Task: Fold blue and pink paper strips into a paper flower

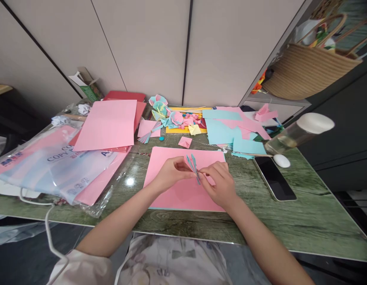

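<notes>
A small bundle of folded blue and pink paper strips is held above a stack of pink sheets. My left hand pinches it from the left, and my right hand grips its middle from the right with closed fingers. The strips fan out at the upper end and a short end points down between the hands. Beyond the stack, a small pink folded square lies on the table, with a similar fringed paper bundle to its left.
Paper flowers and a yellow sheet are at the back. Left are pink sheets and a plastic paper packet. Right are blue scraps, a phone, a white oval object and a bottle.
</notes>
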